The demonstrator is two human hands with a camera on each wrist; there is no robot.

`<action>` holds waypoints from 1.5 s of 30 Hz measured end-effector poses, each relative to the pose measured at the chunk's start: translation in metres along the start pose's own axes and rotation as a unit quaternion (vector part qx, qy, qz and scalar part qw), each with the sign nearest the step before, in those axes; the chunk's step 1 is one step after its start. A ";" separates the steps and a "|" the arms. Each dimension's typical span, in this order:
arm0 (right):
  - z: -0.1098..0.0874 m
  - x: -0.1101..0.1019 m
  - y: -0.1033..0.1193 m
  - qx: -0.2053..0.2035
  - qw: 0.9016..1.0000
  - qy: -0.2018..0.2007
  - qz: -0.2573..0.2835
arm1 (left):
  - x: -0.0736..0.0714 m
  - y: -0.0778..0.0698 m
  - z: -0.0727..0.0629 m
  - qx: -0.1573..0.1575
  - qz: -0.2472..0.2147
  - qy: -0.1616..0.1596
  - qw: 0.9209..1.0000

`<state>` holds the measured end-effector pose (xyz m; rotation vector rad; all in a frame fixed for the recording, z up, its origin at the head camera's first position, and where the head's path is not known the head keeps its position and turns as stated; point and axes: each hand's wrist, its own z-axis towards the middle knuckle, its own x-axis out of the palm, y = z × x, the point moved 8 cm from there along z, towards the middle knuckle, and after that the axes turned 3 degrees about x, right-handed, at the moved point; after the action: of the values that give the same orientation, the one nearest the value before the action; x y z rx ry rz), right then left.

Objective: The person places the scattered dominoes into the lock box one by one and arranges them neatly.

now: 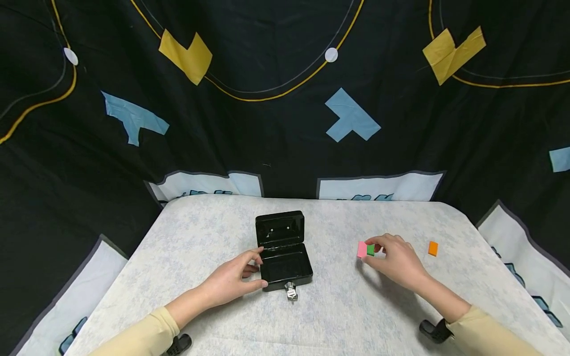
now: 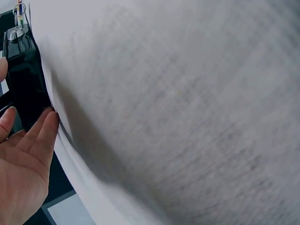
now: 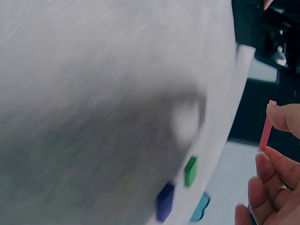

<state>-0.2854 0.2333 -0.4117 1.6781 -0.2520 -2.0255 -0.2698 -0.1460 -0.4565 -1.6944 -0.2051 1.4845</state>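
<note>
Pinching pink block (image 1: pixel 361 249) aloft, lower right, with right hand (image 1: pixel 396 261); touching lower-centre box (image 1: pixel 287 267) with relaxed left hand (image 1: pixel 233 278); probably needing steady carrying next.

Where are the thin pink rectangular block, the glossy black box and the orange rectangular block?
Thin pink rectangular block (image 1: pixel 361 249): head view, broad face.
Glossy black box (image 1: pixel 285 263): head view, inside floor.
Orange rectangular block (image 1: pixel 433 248): head view, top face.
</note>
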 end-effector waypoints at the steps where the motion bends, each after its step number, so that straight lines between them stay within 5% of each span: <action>1: 0.002 0.002 0.005 -0.005 1.000 -0.001 -0.001 | 0.000 0.000 0.000 0.001 0.000 0.001 1.000; 28: 0.036 0.062 0.126 -0.111 0.992 0.057 0.029 | -0.001 0.000 0.001 0.004 -0.012 0.005 1.000; 45: 0.047 0.099 0.170 -0.162 0.982 0.100 -0.009 | -0.001 -0.002 0.002 0.010 -0.008 0.009 1.000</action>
<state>-0.2995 0.0319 -0.4117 1.6594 0.1559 -1.7780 -0.2710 -0.1444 -0.4545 -1.6861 -0.1937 1.4551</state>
